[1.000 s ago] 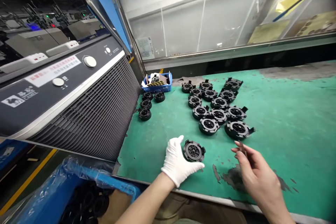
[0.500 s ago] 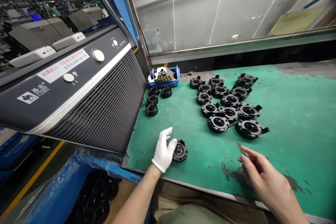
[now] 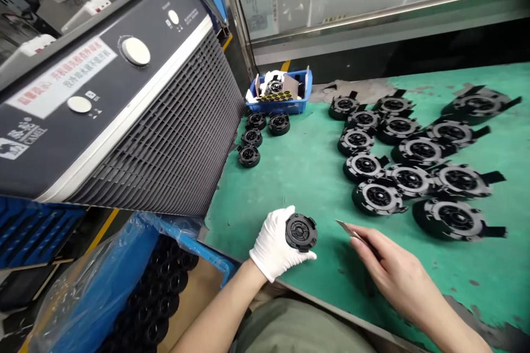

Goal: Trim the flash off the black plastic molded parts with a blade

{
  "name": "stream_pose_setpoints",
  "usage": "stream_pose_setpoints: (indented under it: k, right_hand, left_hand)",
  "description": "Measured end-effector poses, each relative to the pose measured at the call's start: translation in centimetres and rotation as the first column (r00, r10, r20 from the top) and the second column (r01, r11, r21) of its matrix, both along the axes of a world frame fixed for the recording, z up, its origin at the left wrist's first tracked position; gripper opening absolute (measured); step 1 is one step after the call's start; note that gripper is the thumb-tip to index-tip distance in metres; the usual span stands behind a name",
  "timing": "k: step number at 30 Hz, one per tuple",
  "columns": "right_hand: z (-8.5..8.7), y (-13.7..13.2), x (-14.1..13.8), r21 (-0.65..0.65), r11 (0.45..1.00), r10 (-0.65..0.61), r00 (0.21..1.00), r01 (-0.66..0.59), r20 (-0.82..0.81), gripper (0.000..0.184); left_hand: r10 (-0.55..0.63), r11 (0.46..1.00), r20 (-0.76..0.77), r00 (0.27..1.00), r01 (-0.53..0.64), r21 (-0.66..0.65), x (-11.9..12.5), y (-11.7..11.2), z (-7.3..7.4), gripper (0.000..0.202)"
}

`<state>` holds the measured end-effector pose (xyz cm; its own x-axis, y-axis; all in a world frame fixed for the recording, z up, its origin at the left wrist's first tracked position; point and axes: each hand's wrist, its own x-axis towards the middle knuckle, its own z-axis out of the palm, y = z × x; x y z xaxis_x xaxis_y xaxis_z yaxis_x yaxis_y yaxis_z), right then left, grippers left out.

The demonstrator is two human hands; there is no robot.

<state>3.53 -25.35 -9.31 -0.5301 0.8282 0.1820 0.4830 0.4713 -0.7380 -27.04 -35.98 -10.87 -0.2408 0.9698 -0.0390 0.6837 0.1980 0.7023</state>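
My left hand (image 3: 276, 245), in a white glove, grips a round black plastic part (image 3: 301, 231) by its edge, with the ribbed face turned up. The part is held over the front of the green mat. Bare, my right hand (image 3: 389, 265) pinches a thin pointed blade (image 3: 346, 226) between thumb and fingers. Its tip points left toward the part, and a gap separates the two. The blade's handle is mostly hidden in my palm.
Several similar black parts (image 3: 378, 196) stand grouped on the green mat (image 3: 298, 176) at right. A few more (image 3: 249, 155) sit by a blue bin (image 3: 277, 106). A grey Camel machine (image 3: 157, 121) borders the left. Below it, a plastic-lined blue crate (image 3: 103, 287) holds black rings.
My left hand has taken hold of the round black part and lifted it from the mat. My right hand has brought the blade closer to it. The camera view has shifted.
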Motion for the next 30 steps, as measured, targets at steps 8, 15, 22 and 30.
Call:
stream_pose_setpoints:
  k: [8, 15, 22, 30]
  right_hand:
    - [0.7, -1.0, 1.9, 0.043, 0.999, -0.026, 1.0, 0.025, 0.017, 0.031]
    - [0.5, -4.0, 2.0, 0.109, 0.993, 0.045, 0.997, -0.051, 0.061, 0.029]
    - [0.6, -4.5, 1.3, 0.194, 0.975, 0.086, 0.99, -0.107, 0.112, 0.029]
    - [0.4, -7.1, 1.0, 0.158, 0.973, 0.14, 0.976, -0.167, 0.168, 0.028]
  left_hand:
    - [-0.155, 0.988, 0.002, 0.988, 0.155, -0.009, 0.5, 2.7, 1.4, 0.119]
    - [-0.466, 0.884, -0.015, 0.885, 0.466, 0.031, -0.8, 5.0, 3.1, 0.152]
    - [-0.511, 0.853, -0.113, 0.852, 0.519, 0.051, 0.1, 5.5, 3.9, 0.11]
    - [-0.414, 0.893, -0.198, 0.889, 0.438, 0.099, -0.4, 1.2, 4.1, 0.102]
